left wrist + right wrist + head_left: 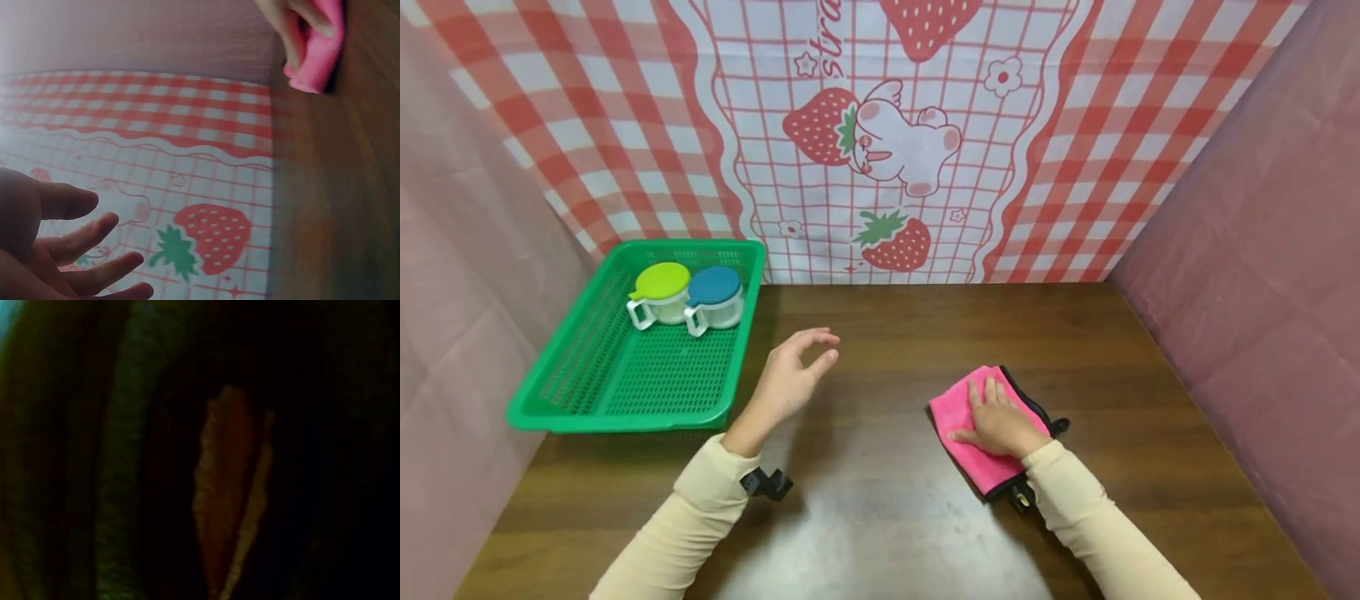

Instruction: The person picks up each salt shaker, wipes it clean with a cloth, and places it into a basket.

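Observation:
A folded pink cloth (957, 410) with black edging lies on the wooden table, right of the middle. My right hand (997, 421) rests on top of it, fingers spread across the fabric. In the left wrist view the same cloth (320, 59) shows at the upper right beneath that hand. My left hand (789, 375) is held over the table beside the green basket, holding nothing, its fingers loosely bent and thumb apart. The right wrist view is almost black and hides the work there.
The green plastic basket (741, 358) stands at the left. Inside, at its far end, sit two clear jars with white handles, one with a lime-green lid (662, 281), one with a blue lid (714, 285). A strawberry-print curtain (925, 233) closes off the back, and pink cloth walls the sides.

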Action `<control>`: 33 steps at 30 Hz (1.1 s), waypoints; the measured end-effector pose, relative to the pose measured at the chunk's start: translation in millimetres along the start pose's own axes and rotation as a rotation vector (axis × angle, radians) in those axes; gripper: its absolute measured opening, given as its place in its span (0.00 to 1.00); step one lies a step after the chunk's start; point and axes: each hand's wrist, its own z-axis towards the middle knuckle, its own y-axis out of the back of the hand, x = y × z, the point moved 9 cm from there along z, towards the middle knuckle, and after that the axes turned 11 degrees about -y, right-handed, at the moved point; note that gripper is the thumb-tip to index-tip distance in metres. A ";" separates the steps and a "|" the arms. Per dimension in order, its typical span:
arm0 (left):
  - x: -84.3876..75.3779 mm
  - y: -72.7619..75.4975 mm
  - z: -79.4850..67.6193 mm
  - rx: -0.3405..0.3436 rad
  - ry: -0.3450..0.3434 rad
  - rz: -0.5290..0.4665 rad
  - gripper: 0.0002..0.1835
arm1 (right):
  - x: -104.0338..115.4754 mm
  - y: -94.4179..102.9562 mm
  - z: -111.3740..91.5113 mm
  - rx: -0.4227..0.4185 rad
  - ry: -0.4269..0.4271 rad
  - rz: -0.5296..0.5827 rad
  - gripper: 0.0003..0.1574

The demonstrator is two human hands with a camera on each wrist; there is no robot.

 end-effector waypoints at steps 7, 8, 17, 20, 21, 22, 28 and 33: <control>18.2 -14.0 1.2 0.059 0.049 0.062 0.17 | -5.6 7.1 8.3 -0.006 -0.014 -0.015 0.58; 21.0 -14.9 1.4 0.059 0.054 0.072 0.18 | -6.6 7.7 9.7 -0.001 -0.016 -0.014 0.59; 38.8 -24.8 -1.8 0.049 0.059 0.157 0.26 | -13.4 8.6 18.2 0.019 -0.009 0.000 0.59; 41.7 -28.4 -1.2 0.064 0.066 0.180 0.29 | -15.7 10.9 22.3 0.023 -0.016 0.008 0.59; 42.0 -29.6 -0.3 0.071 0.069 0.188 0.30 | -16.3 12.5 24.1 0.020 -0.019 0.008 0.60; 42.3 -30.7 0.7 0.080 0.073 0.196 0.32 | -16.6 14.2 25.8 0.015 -0.019 0.003 0.60; 49.7 -42.4 -2.3 0.143 0.108 0.251 0.38 | -17.5 15.6 26.4 0.006 -0.031 0.001 0.61; 57.7 -52.9 -10.8 0.182 0.149 0.292 0.45 | -15.5 12.5 23.6 0.018 -0.045 0.014 0.63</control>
